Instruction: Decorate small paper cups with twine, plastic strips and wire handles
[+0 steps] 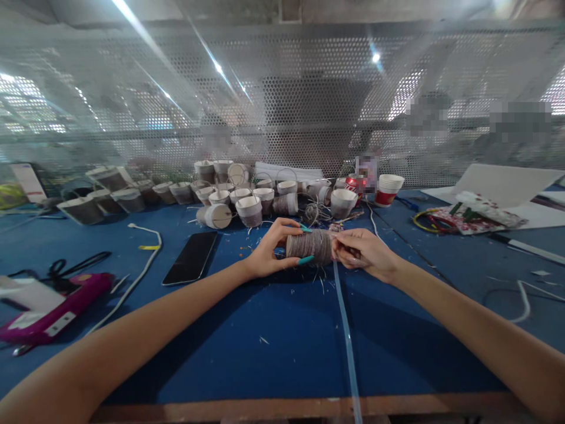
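Observation:
My left hand (270, 252) is closed around a paper cup wrapped in grey-brown twine (309, 246), held on its side a little above the blue table (273, 341). Thumb and fingers grip the cup's left end. My right hand (362, 253) is pinched against the cup's right end, fingers pressed together on the twine there. A thin clear strip (346, 330) runs from under the cup toward the table's near edge.
Several paper cups, some twine-wrapped (247, 203), are heaped at the back centre before a perforated metal screen (282, 118). A black phone (190, 257) lies left of my hands. A pink glue gun (53, 306) and white cable (141, 265) lie further left. A red can (355, 184) and stacked cups (388, 189) stand behind.

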The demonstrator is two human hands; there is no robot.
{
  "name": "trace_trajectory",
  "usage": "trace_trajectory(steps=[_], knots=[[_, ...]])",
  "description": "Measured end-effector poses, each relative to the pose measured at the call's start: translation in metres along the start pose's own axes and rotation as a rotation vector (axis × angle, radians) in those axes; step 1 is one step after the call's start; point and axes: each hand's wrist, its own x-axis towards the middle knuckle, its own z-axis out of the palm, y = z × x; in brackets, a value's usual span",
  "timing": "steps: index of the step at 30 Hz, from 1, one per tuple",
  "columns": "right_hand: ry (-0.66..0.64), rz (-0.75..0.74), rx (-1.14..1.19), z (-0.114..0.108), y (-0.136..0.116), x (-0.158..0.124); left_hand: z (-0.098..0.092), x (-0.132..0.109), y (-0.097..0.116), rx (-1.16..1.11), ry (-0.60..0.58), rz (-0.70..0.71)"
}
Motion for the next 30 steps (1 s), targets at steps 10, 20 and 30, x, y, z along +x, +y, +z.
trace_trajectory(steps=[10, 20, 30], knots=[[0.08, -0.118, 0.068, 0.003, -0.01, -0.005, 0.0, 0.001, 0.002, -0.157, 0.05, -0.214], [0.39, -0.433, -0.217, -0.002, 0.004, 0.0, -0.001, 0.003, 0.003, -0.436, 0.17, -0.415], [0.407, -0.874, -0.952, 0.009, 0.002, -0.017, -0.005, 0.004, -0.011, -0.65, 0.222, -0.503]])
